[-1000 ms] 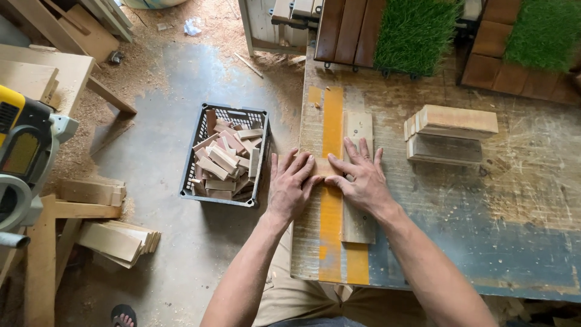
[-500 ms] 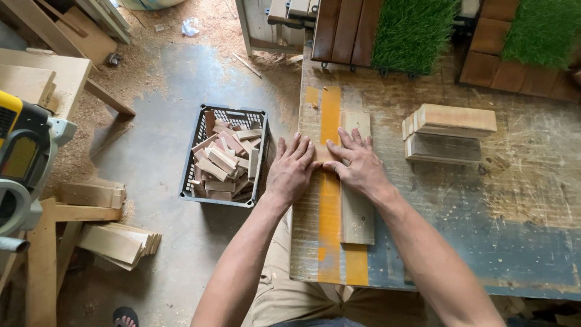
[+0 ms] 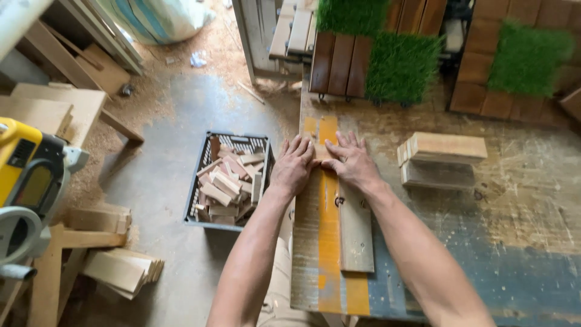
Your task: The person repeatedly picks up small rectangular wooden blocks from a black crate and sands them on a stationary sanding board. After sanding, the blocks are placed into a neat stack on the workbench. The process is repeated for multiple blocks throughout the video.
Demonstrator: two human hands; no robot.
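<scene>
Plank is lying flat on the workbench beside a yellow stripe, its far end hiding under the right hand. Both hands — the left hand alongside — are pressing down with spread fingers, covering a small wood piece — barely showing between them.

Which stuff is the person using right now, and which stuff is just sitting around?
In use:
left hand
right hand
small wood piece under the fingertips
long wood slat
workbench

Just lying about:
crate of wood offcuts
stacked boards
grass tiles
yellow saw
</scene>
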